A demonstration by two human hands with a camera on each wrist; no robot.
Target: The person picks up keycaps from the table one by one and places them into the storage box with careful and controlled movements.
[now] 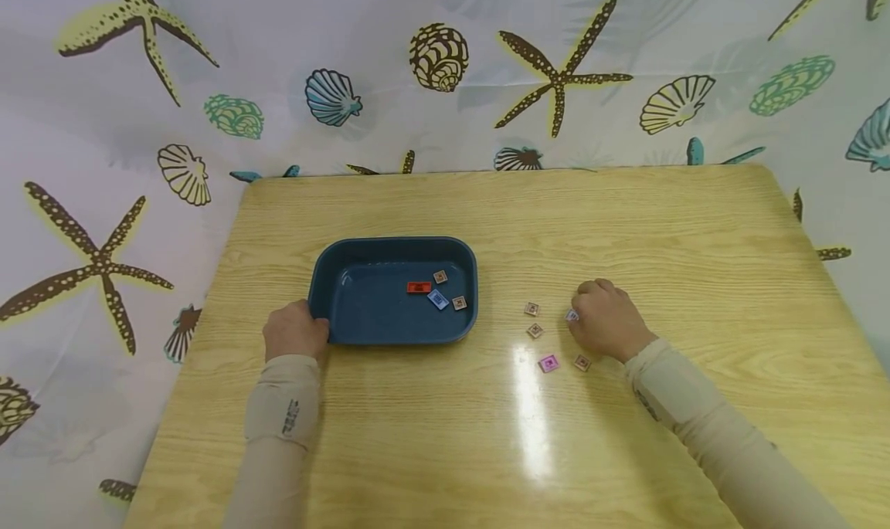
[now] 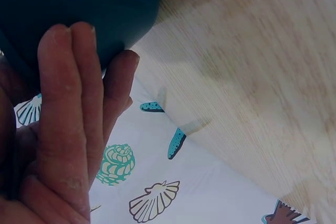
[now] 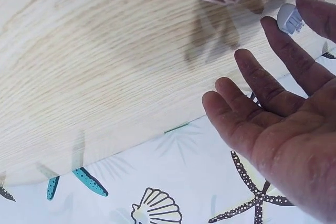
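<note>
At the near left corner of a dark blue tray (image 1: 389, 336), my left hand (image 1: 295, 332) grips the rim, thumb over the edge and fingers along the outer wall. My right hand (image 1: 608, 320) is low over the table, right of the tray. Its thumb and index finger pinch a pale blue-white keycap (image 3: 287, 19); the other fingers are spread in the right wrist view. Near that hand lie a brown keycap (image 1: 582, 363), a pink keycap (image 1: 548, 364) and two beige keycaps (image 1: 531, 309), hollow undersides up.
Inside the tray, toward its right end, are a red keycap (image 1: 419, 287), a blue keycap (image 1: 438, 299) and two beige keycaps (image 1: 440, 277). The wooden table (image 1: 626, 220) meets a curtain (image 1: 389, 127) printed with shells and starfish at its back and sides.
</note>
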